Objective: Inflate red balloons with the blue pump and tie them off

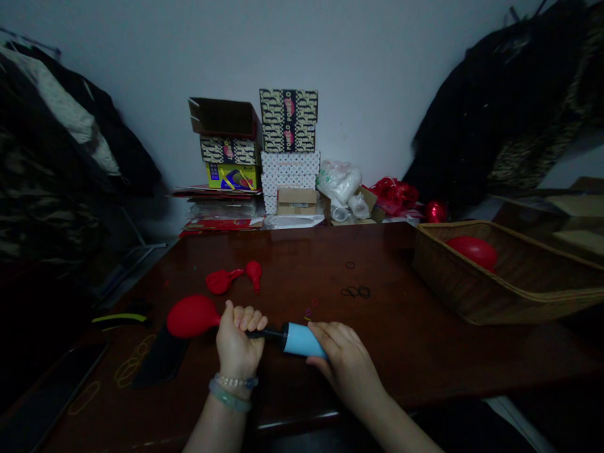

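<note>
A partly inflated red balloon [192,316] points left, its neck running into my left hand [241,333]. That hand is closed round the neck and the black nozzle end of a hand pump. The pump's light blue barrel [302,340] lies to the right, with my right hand [346,358] wrapped over its far end. Two limp red balloons, one [219,282] wider and the other [253,274] narrower, lie on the dark brown table [302,251] beyond my left hand.
A wicker basket [462,296] at the right holds a red balloon [474,251]. Black bands [356,292] lie mid-table. Yellow rubber bands [127,371], a dark flat object [163,358] and a phone-like slab [56,396] are at left. Stacked boxes [289,119] stand at the back.
</note>
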A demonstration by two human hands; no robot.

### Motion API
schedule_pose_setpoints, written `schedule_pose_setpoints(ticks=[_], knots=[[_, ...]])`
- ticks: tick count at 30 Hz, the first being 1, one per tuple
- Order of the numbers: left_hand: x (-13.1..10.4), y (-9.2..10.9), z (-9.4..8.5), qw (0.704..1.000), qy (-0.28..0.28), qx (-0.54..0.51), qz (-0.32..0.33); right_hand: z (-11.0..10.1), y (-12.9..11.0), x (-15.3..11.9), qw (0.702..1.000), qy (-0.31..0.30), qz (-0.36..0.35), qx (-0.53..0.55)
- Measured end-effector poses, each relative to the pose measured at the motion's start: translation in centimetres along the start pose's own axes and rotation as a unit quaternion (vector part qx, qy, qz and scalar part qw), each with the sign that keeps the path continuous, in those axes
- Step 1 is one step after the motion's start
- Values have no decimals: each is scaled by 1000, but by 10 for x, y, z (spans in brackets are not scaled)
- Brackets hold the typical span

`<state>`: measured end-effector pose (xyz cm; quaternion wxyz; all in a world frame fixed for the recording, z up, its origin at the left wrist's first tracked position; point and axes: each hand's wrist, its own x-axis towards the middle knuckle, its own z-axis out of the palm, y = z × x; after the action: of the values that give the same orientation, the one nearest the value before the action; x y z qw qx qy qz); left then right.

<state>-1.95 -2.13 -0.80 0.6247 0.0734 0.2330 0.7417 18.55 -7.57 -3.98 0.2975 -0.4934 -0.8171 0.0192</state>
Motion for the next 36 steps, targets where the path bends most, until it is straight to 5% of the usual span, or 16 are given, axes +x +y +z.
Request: schedule_pose_setpoints(ticks=[8, 27, 36], knots=[[13, 26, -10, 1000, 2, -14, 24, -6, 11, 1, 999, 24, -23, -13], [-3, -24, -1, 1000, 7, 0, -25, 3, -7, -5, 1000, 13, 22, 1], [3, -5, -3, 1000, 17, 2, -15, -1, -3, -1, 1000, 1, 5, 8]])
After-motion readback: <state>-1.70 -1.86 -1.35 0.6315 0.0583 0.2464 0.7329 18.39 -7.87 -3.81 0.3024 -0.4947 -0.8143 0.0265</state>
